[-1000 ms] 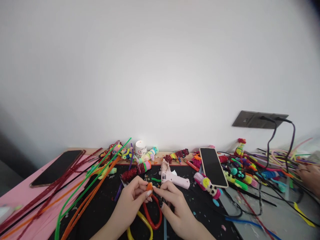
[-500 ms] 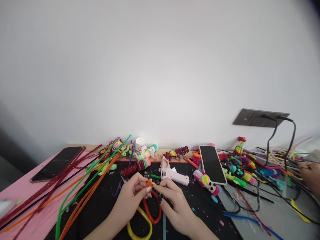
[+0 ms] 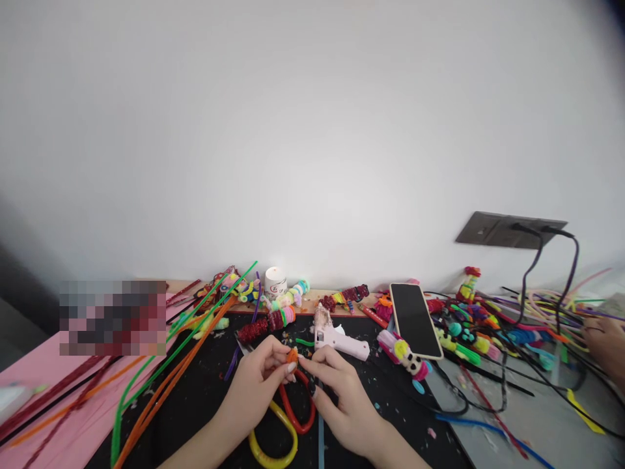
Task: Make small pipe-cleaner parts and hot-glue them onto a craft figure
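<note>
Left hand point(image 3: 258, 378) barely moved, open mat point(image 3: 193, 400) alongside

Now a blocky blur covers the dark phone point(image 3: 107, 324) on the pink sheet point(image 3: 53, 368), and the held orange piece point(image 3: 292, 355) and the wall socket point(image 3: 481, 231) appear slightly higher in view than one second ago.

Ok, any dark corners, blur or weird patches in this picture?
Head view: the wall is brightest mid-frame, dimming toward the sides; the top right corner is dark; pixelated blocks cover part of the pink sheet; the white object at lower left is blurred; the orange piece in the left hand looks soft.
</note>
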Demonstrator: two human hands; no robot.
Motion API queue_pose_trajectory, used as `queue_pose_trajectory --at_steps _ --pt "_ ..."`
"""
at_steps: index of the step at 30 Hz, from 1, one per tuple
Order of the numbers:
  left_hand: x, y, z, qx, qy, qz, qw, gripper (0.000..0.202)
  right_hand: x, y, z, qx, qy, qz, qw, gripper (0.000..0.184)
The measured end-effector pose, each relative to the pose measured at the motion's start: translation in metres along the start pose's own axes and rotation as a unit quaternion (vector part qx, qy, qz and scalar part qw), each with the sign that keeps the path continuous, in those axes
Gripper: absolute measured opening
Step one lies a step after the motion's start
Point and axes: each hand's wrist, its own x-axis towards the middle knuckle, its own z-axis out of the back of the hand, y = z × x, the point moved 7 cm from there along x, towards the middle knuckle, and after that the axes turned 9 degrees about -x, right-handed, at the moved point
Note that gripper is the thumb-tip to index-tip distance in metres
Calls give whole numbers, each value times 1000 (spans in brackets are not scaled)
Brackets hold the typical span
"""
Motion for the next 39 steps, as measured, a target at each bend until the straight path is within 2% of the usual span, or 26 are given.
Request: queue_pose_trajectory --at_steps 18,27,39 --pt "2 -4 1 17 -19 -7 1000 7 -1 0 -2 -2 13 -5 1000 36" --pt "4 -3 5 11 -36 -7 999 27 0 -2 -3 -4 23 -9 1000 43" --pt "3 -7 5 94 -19 -48 994 25 -1 -1 -3 -9 19 -2 1000 42"
